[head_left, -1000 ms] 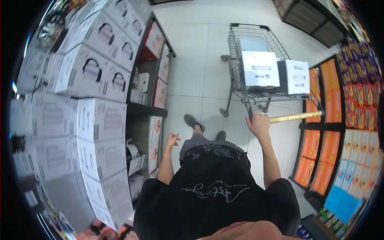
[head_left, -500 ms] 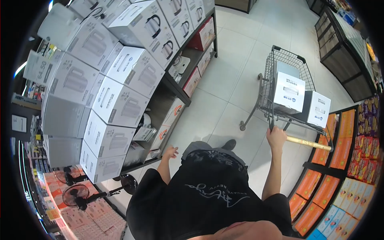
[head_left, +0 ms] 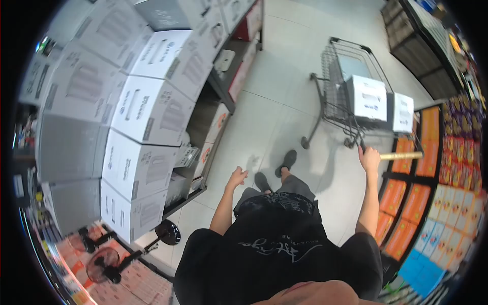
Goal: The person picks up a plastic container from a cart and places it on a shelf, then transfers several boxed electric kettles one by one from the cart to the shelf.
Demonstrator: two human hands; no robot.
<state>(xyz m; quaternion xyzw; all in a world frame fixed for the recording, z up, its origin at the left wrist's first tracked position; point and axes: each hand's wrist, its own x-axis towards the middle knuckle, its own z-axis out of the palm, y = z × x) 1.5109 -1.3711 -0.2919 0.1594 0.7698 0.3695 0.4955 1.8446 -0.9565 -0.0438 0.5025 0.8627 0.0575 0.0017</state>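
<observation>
My right hand (head_left: 370, 158) is wrapped around the left end of the yellowish handle (head_left: 399, 156) of a wire shopping cart (head_left: 330, 96). A white-topped kettle box (head_left: 369, 96) stands in the cart. Beside it, nearer the handle, sits a second box (head_left: 403, 113) with a white face. A grey surface (head_left: 353, 68) also shows in the basket, behind the first box. My left hand (head_left: 237, 177) hangs in the air over the floor with its fingers loosely apart, holding nothing. Nearest to it is the shelf of stacked kettle boxes (head_left: 145, 157), without contact.
Desk fans (head_left: 104, 264) stand at the lower left by the shelf end. To the right, a rack holds orange boxes (head_left: 414, 203) and packaged snacks (head_left: 460, 162). A dark-framed display bin (head_left: 417, 46) lies beyond the cart. Tiled floor (head_left: 279, 66) runs between the shelves.
My left hand has swung forward, away from the shelf edge. Both shoes now show beneath me. The view has shifted, with the shelf nearer; my right hand stays on the cart handle.
</observation>
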